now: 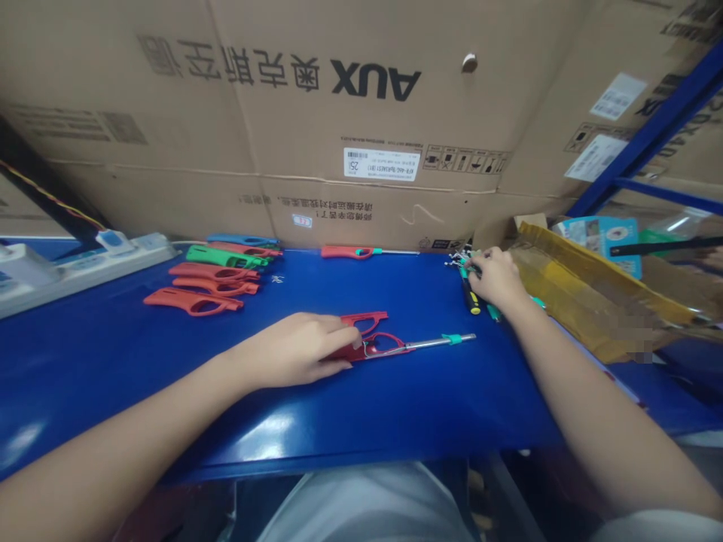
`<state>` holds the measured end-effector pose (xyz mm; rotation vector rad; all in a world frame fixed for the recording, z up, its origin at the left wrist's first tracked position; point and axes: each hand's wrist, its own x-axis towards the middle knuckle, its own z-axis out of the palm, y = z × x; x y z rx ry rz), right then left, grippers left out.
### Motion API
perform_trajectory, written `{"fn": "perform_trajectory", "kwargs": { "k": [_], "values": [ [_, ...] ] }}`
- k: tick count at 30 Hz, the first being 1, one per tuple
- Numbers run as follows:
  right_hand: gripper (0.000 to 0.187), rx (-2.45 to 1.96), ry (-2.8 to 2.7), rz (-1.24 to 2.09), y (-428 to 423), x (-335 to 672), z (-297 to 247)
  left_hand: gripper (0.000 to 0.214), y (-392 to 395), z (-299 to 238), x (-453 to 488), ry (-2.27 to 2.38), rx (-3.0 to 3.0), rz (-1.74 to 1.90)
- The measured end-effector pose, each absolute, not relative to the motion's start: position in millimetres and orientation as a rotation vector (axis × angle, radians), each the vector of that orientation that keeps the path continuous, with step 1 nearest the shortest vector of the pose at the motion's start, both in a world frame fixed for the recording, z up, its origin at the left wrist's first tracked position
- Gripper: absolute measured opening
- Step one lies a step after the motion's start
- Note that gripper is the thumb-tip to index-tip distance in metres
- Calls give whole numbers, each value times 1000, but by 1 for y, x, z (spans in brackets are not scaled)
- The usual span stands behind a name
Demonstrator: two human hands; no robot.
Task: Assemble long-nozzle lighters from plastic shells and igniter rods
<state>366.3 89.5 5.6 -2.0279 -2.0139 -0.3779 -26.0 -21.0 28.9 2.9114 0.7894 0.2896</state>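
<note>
My left hand (305, 348) is closed around the red handle of an opened long-necked lighter (389, 345), its metal tube pointing right with a green piece on it. A separate red handle half (367, 322) lies just behind it, partly under my fingers. At the right, my right hand (495, 277) reaches into a small heap of green parts and white wires (460, 260); its fingers are bent, and what they pinch, if anything, is hidden. Beside them lies a black and yellow screwdriver handle (471, 297).
Several red, green and blue lighter handle shells (192, 301) lie at the left, near a white power strip (84, 271). Another red lighter (344, 251) rests at the back. A taped cardboard box (593, 293) stands at the right; large cardboard (282, 135) walls the rear.
</note>
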Motion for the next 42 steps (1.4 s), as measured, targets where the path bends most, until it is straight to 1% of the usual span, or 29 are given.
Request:
{"fn": "perform_trajectory", "kwargs": {
  "k": [8, 12, 19, 24, 31, 33, 35, 37, 39, 42],
  "values": [
    [26, -2053, -1960, -286, 93, 368, 3, 16, -21, 26, -27, 778, 2918, 275],
    [32, -2021, -1978, -297, 93, 369, 3, 17, -21, 26, -27, 784, 2913, 248],
    [15, -1994, -1982, -315, 92, 369, 3, 16, -21, 26, -27, 763, 2916, 267],
    [18, -2041, -1922, -270, 94, 374, 5, 18, -21, 25, -28, 794, 2925, 230],
    [4, -1993, -1851, -84, 95, 378, 7, 18, -21, 27, -27, 797, 2903, 209],
    [4, -1950, -1834, -58, 95, 376, 10, 18, -22, 28, -27, 797, 2896, 208],
    [9, -1882, -1830, -4, 93, 371, 16, 20, -22, 29, -27, 803, 2891, 197],
    [18, -1809, -1848, 91, 88, 362, 21, 23, -23, 31, -27, 817, 2887, 178],
    [28, -1718, -1907, 305, 79, 348, 26, 26, -23, 33, -27, 836, 2878, 165],
    [40, -1502, -2092, 894, 62, 324, 28, 31, -24, 33, -25, 858, 2872, 183]
  ]
}}
